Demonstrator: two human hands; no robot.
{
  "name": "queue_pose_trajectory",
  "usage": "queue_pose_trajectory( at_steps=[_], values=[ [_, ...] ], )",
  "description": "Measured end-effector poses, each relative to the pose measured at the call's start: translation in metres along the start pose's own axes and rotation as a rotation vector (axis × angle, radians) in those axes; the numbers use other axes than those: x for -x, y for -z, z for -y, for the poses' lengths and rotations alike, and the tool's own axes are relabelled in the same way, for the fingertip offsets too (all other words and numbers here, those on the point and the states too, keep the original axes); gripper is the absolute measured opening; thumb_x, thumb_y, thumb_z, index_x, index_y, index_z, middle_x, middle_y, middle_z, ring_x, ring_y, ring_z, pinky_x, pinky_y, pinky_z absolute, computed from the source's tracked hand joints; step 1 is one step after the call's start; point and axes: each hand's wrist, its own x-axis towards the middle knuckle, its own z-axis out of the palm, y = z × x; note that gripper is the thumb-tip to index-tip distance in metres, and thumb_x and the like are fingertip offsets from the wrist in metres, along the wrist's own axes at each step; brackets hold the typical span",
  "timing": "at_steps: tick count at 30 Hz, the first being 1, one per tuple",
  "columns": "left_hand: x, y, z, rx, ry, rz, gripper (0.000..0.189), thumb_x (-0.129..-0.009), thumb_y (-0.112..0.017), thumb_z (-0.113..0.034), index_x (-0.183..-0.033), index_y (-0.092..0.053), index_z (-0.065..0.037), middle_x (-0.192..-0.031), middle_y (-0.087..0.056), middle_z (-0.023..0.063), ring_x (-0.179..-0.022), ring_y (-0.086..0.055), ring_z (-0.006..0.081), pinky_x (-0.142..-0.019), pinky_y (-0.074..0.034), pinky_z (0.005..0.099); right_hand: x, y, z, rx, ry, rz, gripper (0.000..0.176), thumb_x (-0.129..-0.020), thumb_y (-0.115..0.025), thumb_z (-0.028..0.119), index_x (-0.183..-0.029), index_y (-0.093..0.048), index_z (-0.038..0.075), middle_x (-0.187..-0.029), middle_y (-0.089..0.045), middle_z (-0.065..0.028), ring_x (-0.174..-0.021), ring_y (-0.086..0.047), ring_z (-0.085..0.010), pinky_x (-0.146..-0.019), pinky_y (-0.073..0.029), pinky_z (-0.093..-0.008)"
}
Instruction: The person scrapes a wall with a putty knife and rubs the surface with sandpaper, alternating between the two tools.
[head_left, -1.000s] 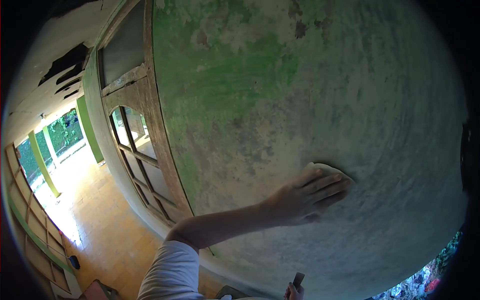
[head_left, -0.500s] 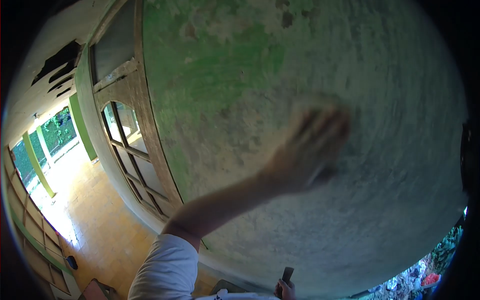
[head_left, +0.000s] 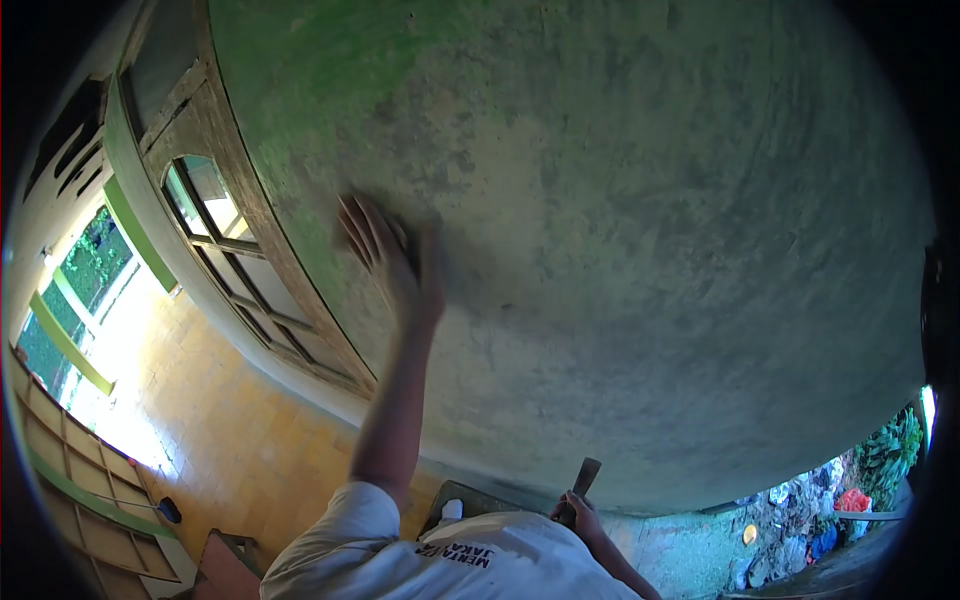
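Observation:
My left hand (head_left: 395, 260) lies against the worn green-and-grey wall (head_left: 640, 230), near the wooden door frame. Its fingers are stretched out up and to the left, with the thumb apart, slightly blurred. A dark patch shows between fingers and thumb; I cannot tell whether it is shadow or something under the palm. Low down, close in front of my body, my right hand (head_left: 580, 513) is closed round a scraper (head_left: 588, 476), its flat blade pointing up. Green paint remains on the upper left of the wall, while the rest looks grey and patchy.
A wooden door with glass panes (head_left: 225, 235) stands left of the wall. Yellow floor tiles (head_left: 220, 400) run beneath it. A reddish piece of furniture (head_left: 230, 568) is at the bottom left. Plants and a red object (head_left: 853, 502) lie at the lower right.
My left hand has swept left across the wall, and its curled fingers are now stretched out. The view has tilted down, showing more of my shirt and right arm. The scraper stays in my right hand.

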Motion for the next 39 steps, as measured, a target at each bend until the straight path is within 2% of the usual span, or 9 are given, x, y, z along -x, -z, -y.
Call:
queue_pose_trajectory(
  at_steps=[5,10,15,17,25,28,30,35,39],
  values=[
    [-0.026,-0.011,-0.078,-0.009,-0.106,0.104,0.087,-0.09,-0.043,-0.054,-0.145,-0.005,0.001,-0.151,0.001,0.0243,-0.139,0.008,0.041,-0.11,0.004,0.0553,0.011,0.003,-0.004,0.232,-0.119,0.064,0.017,-0.087,-0.059,0.02,-0.093,-0.058,0.004,-0.082,-0.064,-0.0098,-0.071,-0.062,-0.0191,-0.065,-0.05,-0.0322],
    [0.156,-0.048,-0.103,-0.016,-0.542,0.46,0.09,-0.084,-0.056,-0.053,-0.147,-0.013,-0.006,-0.15,-0.006,0.0274,-0.138,0.001,0.0459,-0.105,-0.002,0.0656,0.024,0.003,-0.001,0.277,-0.079,0.095,0.035,-0.078,-0.059,0.009,-0.113,-0.056,0.004,-0.086,-0.063,-0.008,-0.074,-0.061,-0.0168,-0.068,-0.05,-0.0305],
    [0.204,-0.025,-0.017,-0.016,-0.245,0.48,0.091,-0.084,-0.059,-0.046,-0.147,-0.007,-0.004,-0.15,-0.002,0.0265,-0.137,0.001,0.0479,-0.107,-0.001,0.0626,0.028,0.028,-0.006,0.644,0.113,-0.025,0.045,-0.075,-0.063,0.008,-0.118,-0.054,0.004,-0.087,-0.062,-0.0069,-0.075,-0.059,-0.0151,-0.068,-0.048,-0.0282],
    [0.183,-0.009,0.011,-0.018,-0.131,0.396,0.092,-0.085,-0.059,-0.043,-0.147,-0.003,-0.003,-0.151,-0.001,0.0261,-0.138,0.002,0.047,-0.108,-0.001,0.0597,0.055,0.003,0.019,1.071,0.578,-0.161,0.049,-0.072,-0.066,0.006,-0.119,-0.054,0.003,-0.089,-0.061,-0.0081,-0.075,-0.058,-0.0152,-0.067,-0.047,-0.0273],
    [0.041,0.005,-0.001,0.118,0.186,0.07,0.089,-0.088,-0.053,-0.044,-0.145,-0.002,0.001,-0.151,-0.002,0.0243,-0.14,0.004,0.0406,-0.111,0.002,0.0527,0.092,-0.053,0.117,0.766,0.737,-0.182,0.04,-0.073,-0.067,0.0,-0.108,-0.048,0.003,-0.091,-0.06,-0.0074,-0.078,-0.057,-0.013,-0.073,-0.046,-0.0266],
    [0.013,-0.004,-0.051,0.131,-0.037,0.122,0.085,-0.088,-0.05,-0.047,-0.146,-0.006,-0.002,-0.152,-0.001,0.0217,-0.14,0.006,0.0372,-0.11,0.003,0.0561,0.101,-0.085,0.15,0.639,0.813,-0.163,0.04,-0.075,-0.07,0.006,-0.108,-0.048,0.004,-0.084,-0.055,-0.0055,-0.077,-0.057,-0.0143,-0.071,-0.047,-0.0278],
    [0.02,-0.015,-0.088,0.088,-0.249,0.243,0.084,-0.086,-0.055,-0.045,-0.147,-0.013,-0.006,-0.152,-0.006,0.019,-0.141,0.002,0.0365,-0.11,0.001,0.0575,0.111,-0.125,0.174,0.317,0.957,-0.055,0.042,-0.077,-0.072,0.016,-0.11,-0.046,0.007,-0.078,-0.049,-0.0032,-0.074,-0.055,-0.0153,-0.067,-0.048,-0.0295],
    [0.112,-0.028,-0.077,0.099,-0.588,0.455,0.073,-0.078,-0.064,-0.039,-0.139,-0.037,-0.009,-0.151,-0.021,0.0113,-0.142,-0.008,0.0344,-0.11,-0.003,0.0574,0.116,-0.187,0.241,0.482,1.364,0.25,0.035,-0.082,-0.067,0.024,-0.102,-0.042,0.01,-0.072,-0.044,-0.0019,-0.063,-0.046,-0.0135,-0.058,-0.039,-0.0283],
    [0.151,-0.027,-0.005,0.111,-0.351,0.307,0.066,-0.082,-0.062,-0.039,-0.139,-0.039,-0.013,-0.15,-0.025,0.0115,-0.14,-0.014,0.0351,-0.11,-0.006,0.0559,0.108,-0.233,0.279,0.403,1.642,0.58,0.029,-0.083,-0.063,0.021,-0.092,-0.039,0.01,-0.065,-0.041,-0.0019,-0.058,-0.041,-0.0137,-0.053,-0.032,-0.0295]
  ],
)
